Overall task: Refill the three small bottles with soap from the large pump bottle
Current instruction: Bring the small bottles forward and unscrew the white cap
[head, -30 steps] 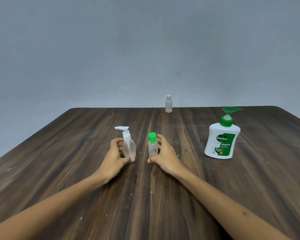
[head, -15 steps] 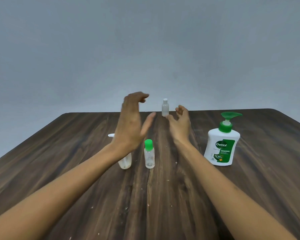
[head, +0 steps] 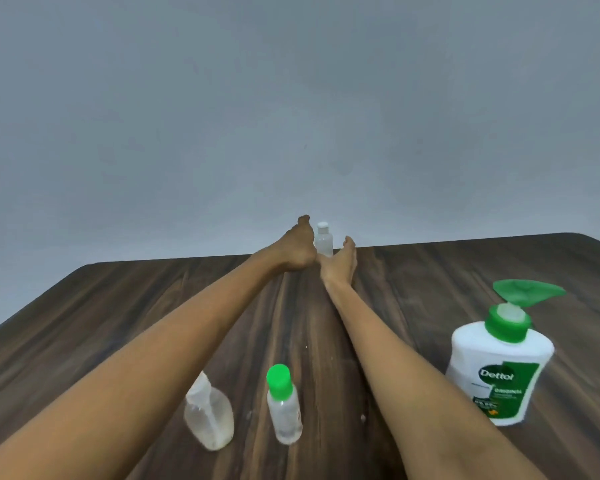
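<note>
A small clear bottle with a white cap (head: 324, 241) stands at the far edge of the dark wooden table (head: 118, 306). Both my arms stretch out to it. My left hand (head: 297, 251) is against its left side and my right hand (head: 341, 263) is just right of its base, fingers fairly straight. Near me stand a clear small pump bottle (head: 209, 419), its pump head hidden behind my left forearm, and a small clear bottle with a green cap (head: 284, 408). The large white pump bottle with a green pump (head: 499, 368) stands at the right.
A plain grey wall rises behind the table's far edge. The table's rounded far right corner (head: 582, 237) is in view. A few pale specks lie on the wood between my forearms.
My hands left the two near bottles, rose, and have reached forward to the far white-capped bottle. The view has moved closer, so the near bottles now sit low in the frame.
</note>
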